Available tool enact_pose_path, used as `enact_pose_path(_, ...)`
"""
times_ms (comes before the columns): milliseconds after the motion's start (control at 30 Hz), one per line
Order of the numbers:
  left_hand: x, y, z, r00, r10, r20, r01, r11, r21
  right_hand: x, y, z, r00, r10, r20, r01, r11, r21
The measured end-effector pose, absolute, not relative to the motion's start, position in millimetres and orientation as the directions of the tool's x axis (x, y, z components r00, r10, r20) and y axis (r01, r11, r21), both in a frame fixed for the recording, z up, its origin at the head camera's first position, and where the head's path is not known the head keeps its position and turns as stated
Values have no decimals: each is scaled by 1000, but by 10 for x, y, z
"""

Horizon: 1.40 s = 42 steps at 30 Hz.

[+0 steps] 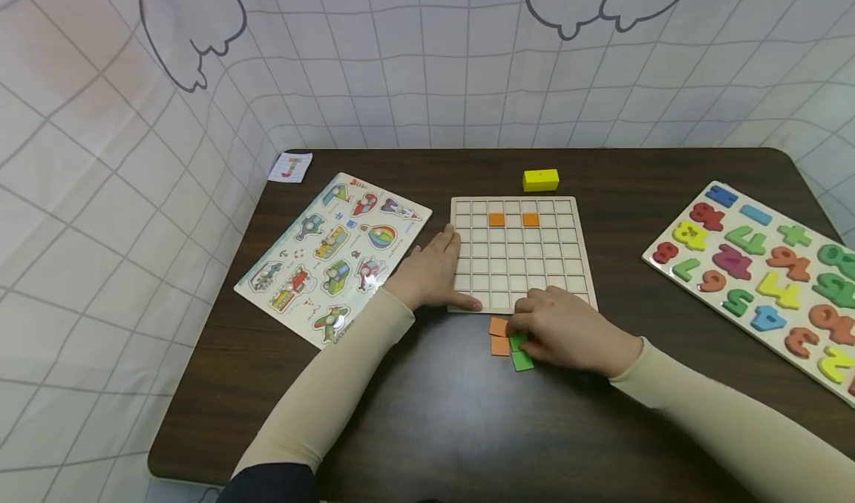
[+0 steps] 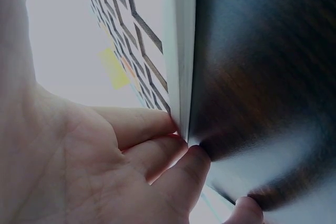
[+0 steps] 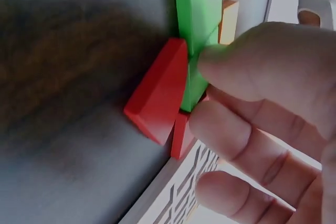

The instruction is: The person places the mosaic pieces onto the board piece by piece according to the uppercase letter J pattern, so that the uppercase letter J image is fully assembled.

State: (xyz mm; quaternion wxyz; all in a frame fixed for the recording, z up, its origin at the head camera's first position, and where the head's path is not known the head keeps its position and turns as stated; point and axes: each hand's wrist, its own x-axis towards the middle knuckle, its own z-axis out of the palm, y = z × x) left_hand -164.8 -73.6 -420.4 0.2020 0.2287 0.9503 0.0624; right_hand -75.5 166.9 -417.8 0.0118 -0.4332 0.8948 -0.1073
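A pale wooden grid board lies mid-table, with an orange tile and a second orange tile in its upper cells. My left hand rests along the board's left edge, fingers extended; in the left wrist view its fingertips touch the rim. Below the board, my right hand pinches a green tile between thumb and finger. Another green tile and two loose orange tiles adjoin it. Red tiles show in the right wrist view, hidden under the hand in the head view.
On the left lies a vehicle picture puzzle, close to my left forearm. A number puzzle board lies on the right. A yellow block stands behind the grid board, and a small patterned card sits at the far left corner.
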Motion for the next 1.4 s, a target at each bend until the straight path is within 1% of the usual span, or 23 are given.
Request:
enact_pose_path(433, -1653, -738, -4181, -812, 464, -354, 413, 885, 214, -701, 1644, -4172, -609, -784, 118, -790, 589, -169)
enact_pose_path(767, -1671, -731, -4180, -816, 462, -347, 410, 886, 218, -660, 1650, -4193, -582, -789, 196, -809, 585, -48)
enact_pose_path(1033, -1670, -730, -4187, -818, 461, -344, 410, 887, 214, -629, 1634, -4187, -581, -795, 177, -808, 589, -9)
enact_pose_path(1233, -1660, -728, -4192, -816, 456, -354, 404, 889, 215, -602, 1609, -4192, -570, -804, 170, -810, 584, 49)
enact_pose_path(1400, -1647, -728, -4202, -815, 455, -359, 402, 890, 215, -594, 1608, -4223, -567, -802, 187, -812, 583, 39)
